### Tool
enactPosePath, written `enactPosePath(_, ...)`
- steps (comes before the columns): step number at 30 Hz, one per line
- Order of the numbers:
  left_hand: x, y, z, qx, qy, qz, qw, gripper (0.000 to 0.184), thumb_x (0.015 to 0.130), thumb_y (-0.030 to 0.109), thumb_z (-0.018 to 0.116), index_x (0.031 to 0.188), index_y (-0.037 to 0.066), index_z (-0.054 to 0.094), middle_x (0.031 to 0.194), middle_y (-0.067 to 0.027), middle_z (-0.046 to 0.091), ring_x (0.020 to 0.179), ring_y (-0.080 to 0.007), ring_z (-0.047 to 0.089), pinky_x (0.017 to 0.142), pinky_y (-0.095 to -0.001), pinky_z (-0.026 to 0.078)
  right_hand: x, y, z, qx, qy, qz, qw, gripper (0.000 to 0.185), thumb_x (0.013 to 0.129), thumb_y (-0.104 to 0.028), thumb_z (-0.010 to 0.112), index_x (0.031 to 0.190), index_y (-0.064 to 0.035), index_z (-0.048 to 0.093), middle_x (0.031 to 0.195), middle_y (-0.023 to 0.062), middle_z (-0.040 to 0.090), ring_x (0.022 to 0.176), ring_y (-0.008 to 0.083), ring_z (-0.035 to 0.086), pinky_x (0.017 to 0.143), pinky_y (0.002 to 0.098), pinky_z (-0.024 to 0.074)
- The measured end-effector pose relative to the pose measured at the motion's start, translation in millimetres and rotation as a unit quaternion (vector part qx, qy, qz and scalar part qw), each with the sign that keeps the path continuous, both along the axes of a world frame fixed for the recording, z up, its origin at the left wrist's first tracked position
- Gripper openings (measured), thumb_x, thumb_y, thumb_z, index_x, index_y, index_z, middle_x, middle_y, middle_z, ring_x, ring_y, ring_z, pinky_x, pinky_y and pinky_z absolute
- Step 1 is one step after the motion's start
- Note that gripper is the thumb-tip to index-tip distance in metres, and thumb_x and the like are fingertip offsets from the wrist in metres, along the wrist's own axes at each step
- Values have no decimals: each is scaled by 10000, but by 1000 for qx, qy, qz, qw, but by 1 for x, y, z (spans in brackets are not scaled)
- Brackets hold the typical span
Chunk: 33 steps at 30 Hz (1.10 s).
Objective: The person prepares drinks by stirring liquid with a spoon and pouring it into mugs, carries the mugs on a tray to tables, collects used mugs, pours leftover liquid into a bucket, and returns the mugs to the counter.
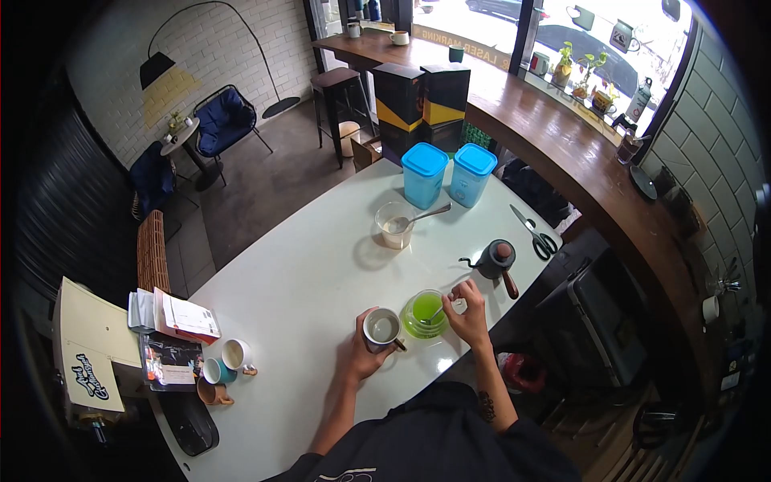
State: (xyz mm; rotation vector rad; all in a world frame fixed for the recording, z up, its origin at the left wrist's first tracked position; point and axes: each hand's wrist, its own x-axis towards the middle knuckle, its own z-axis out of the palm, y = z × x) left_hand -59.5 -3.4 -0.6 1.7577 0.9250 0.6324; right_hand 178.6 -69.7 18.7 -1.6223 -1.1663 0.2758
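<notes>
**Light pinch, slow stir, level mug**

From my remote seat, I see the right hand (468, 313) pinching what looks like a slim spoon (434, 316), its lower end in bright green liquid (422, 308). That liquid is in a glass cup (407, 323) on the white table (297, 281), just beside the mug (381, 325). The left hand (364, 355) is wrapped around the mug — I can't tell whether its base touches the table.

To stir well, I'd turn from the wrist and sweep the bottom, where clumps could hide. The left hand isn't steadying the glass, so hard knocks could shift it. I'd hold the mug level — and keep my knuckles off the kettle (493, 259) nearby.
</notes>
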Motion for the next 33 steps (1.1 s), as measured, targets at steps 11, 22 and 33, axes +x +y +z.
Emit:
enactPosePath(11, -2, 4, -19, -17, -19, -10, 1000, 862, 704, 86, 839, 1375, 82, 299, 1270, -107, 481, 1214, -232, 485, 1025, -376, 407, -10, 1, 7, 43, -76, -14, 996, 117, 780, -12, 706, 842, 47, 626, 863, 144, 531, 763, 270, 562, 691, 351, 460)
enactPosePath(22, -1, 3, -17, -1, -30, -9, 999, 855, 709, 130, 846, 1375, 103, 310, 1268, -103, 501, 1215, -232, 498, 1011, -381, 425, -3, -7, 29, -12, -78, 105, 991, 86, 787, -23, 691, 847, 9, 638, 976, 128, 528, 914, 303, 528, 761, 388, 460)
enactPosePath(33, -1, 3, -11, -15, -2, -2, 1000, 847, 712, 154, 852, 1370, 101, 321, 1257, -104, 518, 1196, -236, 516, 1000, -378, 434, -5, -2, 30, 8, -151, 30, 988, 74, 783, -25, 688, 835, -4, 639, 964, 133, 545, 877, 318, 514, 747, 400, 448)
